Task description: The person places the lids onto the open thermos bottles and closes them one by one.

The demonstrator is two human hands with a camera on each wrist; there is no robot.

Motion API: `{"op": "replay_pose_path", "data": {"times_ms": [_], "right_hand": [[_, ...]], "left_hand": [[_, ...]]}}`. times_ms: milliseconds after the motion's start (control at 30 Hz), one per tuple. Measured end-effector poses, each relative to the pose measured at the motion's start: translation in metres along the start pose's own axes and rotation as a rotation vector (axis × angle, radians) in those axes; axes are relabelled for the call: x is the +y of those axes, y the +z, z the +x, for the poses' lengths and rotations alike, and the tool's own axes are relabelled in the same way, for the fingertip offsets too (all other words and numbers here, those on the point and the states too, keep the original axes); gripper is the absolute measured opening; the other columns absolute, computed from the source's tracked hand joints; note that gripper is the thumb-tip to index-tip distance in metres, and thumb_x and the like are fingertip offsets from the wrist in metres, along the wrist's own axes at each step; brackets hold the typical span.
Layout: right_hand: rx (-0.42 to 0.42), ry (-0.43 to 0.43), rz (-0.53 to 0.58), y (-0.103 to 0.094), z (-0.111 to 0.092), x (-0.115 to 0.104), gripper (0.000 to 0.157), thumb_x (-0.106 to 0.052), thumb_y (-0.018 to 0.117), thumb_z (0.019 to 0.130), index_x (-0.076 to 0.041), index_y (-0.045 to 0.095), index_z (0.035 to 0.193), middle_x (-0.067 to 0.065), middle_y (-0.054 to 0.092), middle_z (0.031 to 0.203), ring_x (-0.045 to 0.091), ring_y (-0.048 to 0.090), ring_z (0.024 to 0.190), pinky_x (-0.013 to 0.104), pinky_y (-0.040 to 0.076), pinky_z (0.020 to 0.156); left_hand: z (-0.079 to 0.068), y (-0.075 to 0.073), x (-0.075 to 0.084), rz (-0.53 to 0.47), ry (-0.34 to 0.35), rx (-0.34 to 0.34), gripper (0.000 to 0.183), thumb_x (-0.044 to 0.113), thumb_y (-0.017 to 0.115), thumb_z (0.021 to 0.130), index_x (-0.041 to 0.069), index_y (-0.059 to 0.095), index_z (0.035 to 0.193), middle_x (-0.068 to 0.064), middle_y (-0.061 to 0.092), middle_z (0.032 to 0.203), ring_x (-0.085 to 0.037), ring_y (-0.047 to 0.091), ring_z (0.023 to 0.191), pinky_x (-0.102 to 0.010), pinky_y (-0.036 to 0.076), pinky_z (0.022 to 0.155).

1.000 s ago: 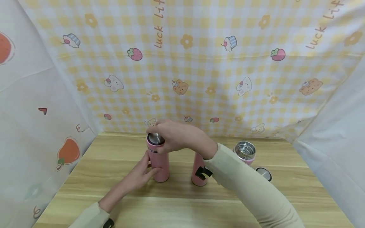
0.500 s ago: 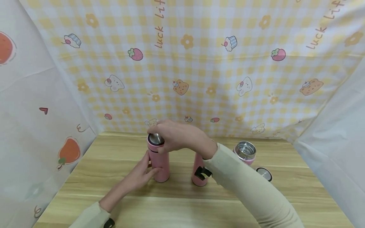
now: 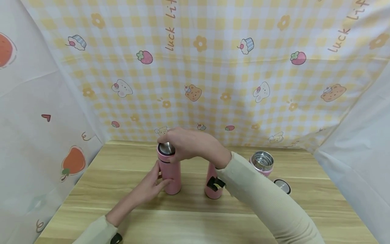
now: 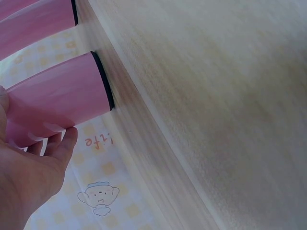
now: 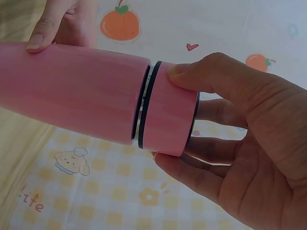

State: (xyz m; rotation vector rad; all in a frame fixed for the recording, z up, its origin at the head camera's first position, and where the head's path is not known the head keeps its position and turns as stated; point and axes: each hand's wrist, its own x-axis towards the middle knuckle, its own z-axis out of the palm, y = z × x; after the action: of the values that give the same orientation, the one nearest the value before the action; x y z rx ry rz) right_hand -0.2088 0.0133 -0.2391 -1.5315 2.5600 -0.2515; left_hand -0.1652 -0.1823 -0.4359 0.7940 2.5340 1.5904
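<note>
The cuff [image 3: 226, 169] at the right hand [image 3: 190, 144] has edged slightly to the left since the earlier head frames; the left hand [image 3: 153, 184] and the pink bottle [image 3: 171, 176] look unmoved.

In the head view the bottle stands upright on the wooden worktop [image 3: 195, 223], between the two hands: the left hand grips its body from the left, low down, while the right hand reaches over from the right and grips the steel-topped lid [image 3: 166, 148]. A second bottle [image 3: 211, 172], also pink, stands just to the right, partly hidden by the right arm. Farther right are an open bottle [image 3: 262, 162], its steel mouth showing, and a loose lid [image 3: 281, 186] in front of it.

In the left wrist view the left hand holds the bottle with the thumb on one side and fingers curled on the other, above its dark base. Pink bottle surface also shows at the upper left, and a checked cloth [image 4: 110, 167] hangs behind.

In the right wrist view the right hand's thumb and fingers clasp the lid. A narrow gap separates the lid's dark rim from the dark edge of the body. The left thumb rests on the bottle farther down.
</note>
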Motion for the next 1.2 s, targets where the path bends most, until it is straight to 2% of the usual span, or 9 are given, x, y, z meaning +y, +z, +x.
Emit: {"op": "replay_pose_path", "data": {"times_ms": [367, 1000, 1200], "right_hand": [[-0.005, 0.003, -0.001, -0.0012, 0.0012, -0.0009, 0.016, -0.019, 0.075, 0.093, -0.012, 0.068, 0.105, -0.002, 0.063, 0.098, 0.009, 0.058, 0.087, 0.021, 0.05, 0.07], [-0.026, 0.005, 0.011, -0.0038, 0.0053, -0.002, 0.02, -0.015, 0.078, 0.09, -0.009, 0.071, 0.107, -0.004, 0.065, 0.097, 0.008, 0.061, 0.085, 0.02, 0.051, 0.07], [-0.041, 0.029, 0.024, -0.0048, 0.0052, -0.0041, 0.02, -0.017, 0.078, 0.09, -0.01, 0.071, 0.107, -0.004, 0.065, 0.095, 0.009, 0.061, 0.08, 0.02, 0.052, 0.066]], "left_hand": [[-0.0001, -0.0003, -0.0003, 0.006, 0.01, -0.002, 0.075, 0.023, 0.063, 0.103, 0.013, 0.015, 0.159, -0.012, 0.034, 0.155, -0.031, 0.043, 0.138, -0.044, 0.047, 0.104], [0.0003, -0.0008, 0.0011, -0.021, 0.0, -0.011, 0.075, 0.022, 0.064, 0.103, 0.015, 0.015, 0.159, -0.011, 0.035, 0.155, -0.031, 0.044, 0.137, -0.043, 0.048, 0.104], [0.0002, -0.0007, 0.0009, -0.029, -0.005, -0.014, 0.076, 0.022, 0.064, 0.103, 0.016, 0.014, 0.159, -0.01, 0.034, 0.156, -0.03, 0.043, 0.138, -0.042, 0.048, 0.104]]}}
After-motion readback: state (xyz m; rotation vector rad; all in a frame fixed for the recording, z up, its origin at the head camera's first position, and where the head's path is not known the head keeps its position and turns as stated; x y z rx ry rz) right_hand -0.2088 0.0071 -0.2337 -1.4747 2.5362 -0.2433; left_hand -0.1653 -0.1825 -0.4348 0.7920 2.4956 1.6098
